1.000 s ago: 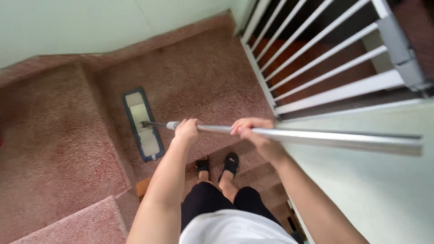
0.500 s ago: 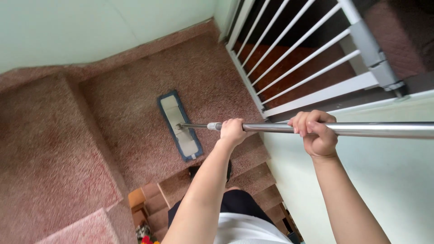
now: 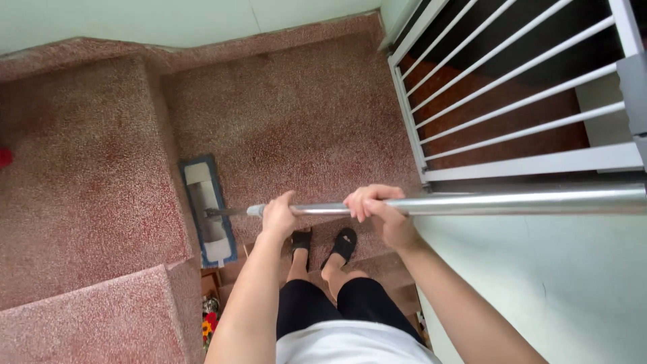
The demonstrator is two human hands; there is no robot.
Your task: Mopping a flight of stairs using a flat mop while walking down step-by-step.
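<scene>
Both hands closed round the metal mop pole (image 3: pixel 472 202): left hand (image 3: pixel 278 214) low near the head, right hand (image 3: pixel 377 209) now slid closer to it. Flat mop head (image 3: pixel 207 209) pulled back left, lying along the red speckled landing's (image 3: pixel 303 121) edge beside the step (image 3: pixel 87 175). White gate (image 3: pixel 512 101) on right.

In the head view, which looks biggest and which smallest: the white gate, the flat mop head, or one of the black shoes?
1. White gate: by far the largest, filling the upper right.
2. Mop head: a long narrow rectangle lying on the landing.
3. Black shoe: smallest.
The gate stands nearer the camera, which may enlarge it somewhat.
</scene>
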